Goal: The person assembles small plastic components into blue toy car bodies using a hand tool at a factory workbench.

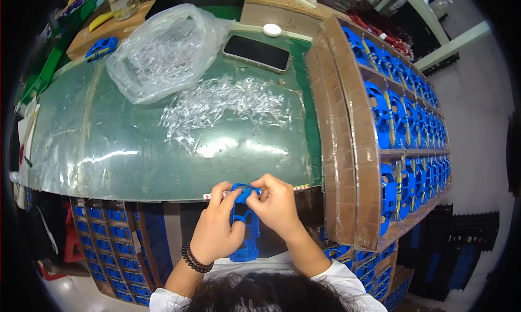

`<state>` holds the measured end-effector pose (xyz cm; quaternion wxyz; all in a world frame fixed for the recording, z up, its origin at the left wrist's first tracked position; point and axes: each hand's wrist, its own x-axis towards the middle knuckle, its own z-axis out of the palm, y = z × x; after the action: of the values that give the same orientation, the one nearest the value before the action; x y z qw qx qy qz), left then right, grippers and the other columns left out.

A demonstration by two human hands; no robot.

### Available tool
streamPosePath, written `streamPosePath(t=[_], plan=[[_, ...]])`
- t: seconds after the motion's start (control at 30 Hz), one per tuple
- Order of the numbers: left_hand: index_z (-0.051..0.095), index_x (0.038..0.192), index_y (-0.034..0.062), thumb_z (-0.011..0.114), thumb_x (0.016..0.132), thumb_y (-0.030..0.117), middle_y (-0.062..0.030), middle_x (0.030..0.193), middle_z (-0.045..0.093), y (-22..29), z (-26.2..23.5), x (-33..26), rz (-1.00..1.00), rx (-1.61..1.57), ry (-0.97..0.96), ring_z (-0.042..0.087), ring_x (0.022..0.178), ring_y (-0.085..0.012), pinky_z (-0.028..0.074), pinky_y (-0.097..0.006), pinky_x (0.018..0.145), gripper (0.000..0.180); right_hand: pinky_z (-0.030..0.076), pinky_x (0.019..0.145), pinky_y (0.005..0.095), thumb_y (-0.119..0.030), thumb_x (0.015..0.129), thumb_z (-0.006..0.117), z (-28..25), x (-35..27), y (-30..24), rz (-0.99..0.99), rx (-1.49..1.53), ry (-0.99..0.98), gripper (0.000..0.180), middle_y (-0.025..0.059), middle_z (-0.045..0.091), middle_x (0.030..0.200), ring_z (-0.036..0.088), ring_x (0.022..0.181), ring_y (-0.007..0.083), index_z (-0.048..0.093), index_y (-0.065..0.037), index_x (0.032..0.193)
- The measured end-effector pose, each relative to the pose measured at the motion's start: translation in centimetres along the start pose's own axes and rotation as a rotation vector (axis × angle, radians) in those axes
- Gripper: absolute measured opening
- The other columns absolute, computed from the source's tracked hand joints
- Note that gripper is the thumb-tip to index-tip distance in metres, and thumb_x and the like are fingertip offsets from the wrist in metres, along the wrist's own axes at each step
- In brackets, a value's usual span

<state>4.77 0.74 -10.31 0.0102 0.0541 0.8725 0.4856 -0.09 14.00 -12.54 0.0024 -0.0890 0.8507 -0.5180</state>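
Observation:
A blue plastic toy car body (251, 246) with cut-out openings is held at the table's near edge, close in front of me. My left hand (216, 231), a dark beaded bracelet on its wrist, closes its fingers on the far left part of the car body. Pinched at the far right part of the same piece is my right hand (278, 208). Between the fingertips, any small part is too hidden to make out. Farther off on the green tabletop (130, 173) lies a loose pile of small clear plastic pieces (225, 105).
A clear bag (168, 57) of similar pieces lies behind the pile, beside a phone (256, 53) and a white round object (272, 30). Cardboard trays (347, 133) filled with blue car bodies rise at the right edge. Another filled box (116, 247) stands below left.

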Motion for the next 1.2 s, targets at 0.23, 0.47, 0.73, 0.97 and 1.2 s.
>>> streamPosePath(t=[0.23, 0.47, 0.73, 0.97, 1.2], plan=[[0.046, 0.105, -0.0038, 0.046, 0.058, 0.001, -0.0192, 0.109, 0.041, -0.6, 0.3, -0.4, 0.049, -0.014, -0.008, 0.054, 0.071, -0.0337, 0.045, -0.035, 0.06, 0.048, 0.034, 0.041, 0.0195, -0.001, 0.064, 0.06, -0.3, -0.6, 0.3, -0.047, -0.001, 0.068, 0.01, 0.0021, 0.048, 0.051, 0.041, 0.044, 0.0026, 0.052, 0.001, 0.069], [0.053, 0.094, -0.0005, 0.053, 0.052, 0.0, -0.0148, 0.105, 0.046, -2.0, 2.0, -4.8, 0.751, 0.064, -0.092, 0.054, 0.083, -0.0318, 0.046, -0.036, 0.067, 0.042, 0.034, 0.048, 0.0195, -0.017, 0.072, 0.064, -5.8, -5.8, -0.5, 0.062, 0.656, -0.566, 0.023, 0.0014, 0.053, 0.066, 0.043, 0.054, 0.005, 0.052, -0.001, 0.084], [0.058, 0.087, 0.0142, 0.065, 0.051, 0.008, -0.0049, 0.105, 0.044, 1.7, 9.7, -4.3, 1.06, 0.001, -0.494, 0.053, 0.083, -0.0282, 0.047, -0.037, 0.064, 0.038, 0.045, 0.06, 0.0315, -0.03, 0.063, 0.07, -17.5, -16.9, 1.6, 0.124, 0.084, -0.459, 0.044, 0.0128, 0.061, 0.08, 0.059, 0.071, 0.0268, 0.054, -0.003, 0.094], [0.057, 0.093, 0.0101, 0.061, 0.056, 0.0, -0.0121, 0.102, 0.049, 2.5, 12.7, -4.8, 0.869, -0.106, -0.497, 0.054, 0.078, -0.0275, 0.046, -0.036, 0.066, 0.038, 0.043, 0.077, 0.0303, -0.018, 0.058, 0.073, -27.6, -27.8, 6.4, 0.851, -0.45, 0.46, 0.045, 0.0157, 0.058, 0.094, 0.056, 0.089, 0.0253, 0.056, -0.002, 0.097], [0.057, 0.091, 0.0068, 0.059, 0.058, -0.001, -0.013, 0.097, 0.052, 3.1, 13.2, -4.0, 0.749, -0.116, -0.652, 0.054, 0.074, -0.0275, 0.045, -0.035, 0.065, 0.034, 0.042, 0.079, 0.0324, -0.013, 0.06, 0.07, -35.3, -38.0, 22.5, 1.014, -0.693, 0.806, 0.043, 0.0167, 0.057, 0.097, 0.055, 0.092, 0.0288, 0.054, -0.002, 0.099]])
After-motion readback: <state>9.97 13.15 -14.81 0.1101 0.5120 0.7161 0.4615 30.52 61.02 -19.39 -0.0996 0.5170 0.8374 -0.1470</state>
